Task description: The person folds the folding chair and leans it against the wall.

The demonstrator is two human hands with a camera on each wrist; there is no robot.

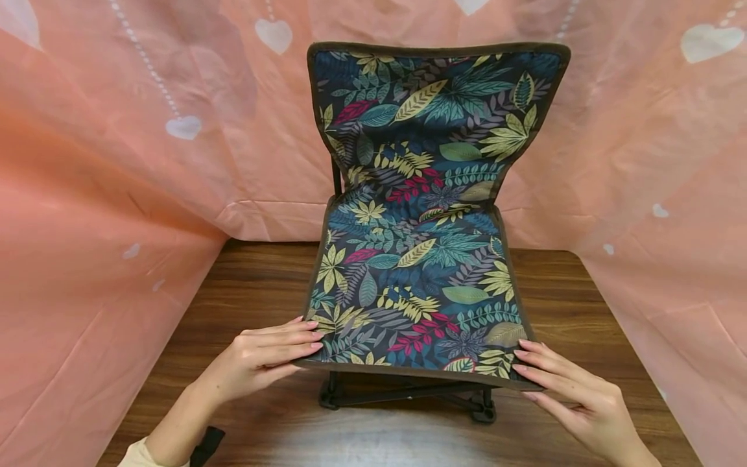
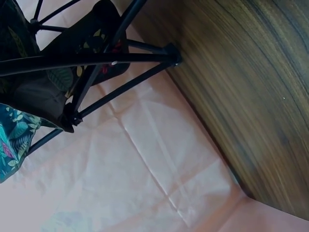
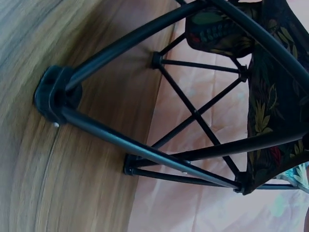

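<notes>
Chair (image 1: 417, 259) unfolded, upright on surface (image 1: 245, 305), legs (image 3: 145, 150) spread and braced; nothing left folded as far as visible. Left hand (image 1: 262, 357) with fingers straight, resting on front left seat corner; right hand (image 1: 574, 395) likewise flat at front right corner; neither gripping. Seat front toward wearer, back toward curtain (image 1: 117, 162); long axis running front to rear.

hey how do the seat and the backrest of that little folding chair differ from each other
The seat lies roughly flat, near the table; the backrest rises behind it, leaning back.
The seat has the left hand and right hand at its front corners, fingers flat; the backrest is untouched.
The seat widens toward its front edge; the backrest widens toward its top.
Both share the same dark leaf-print fabric with brown edging.
</notes>
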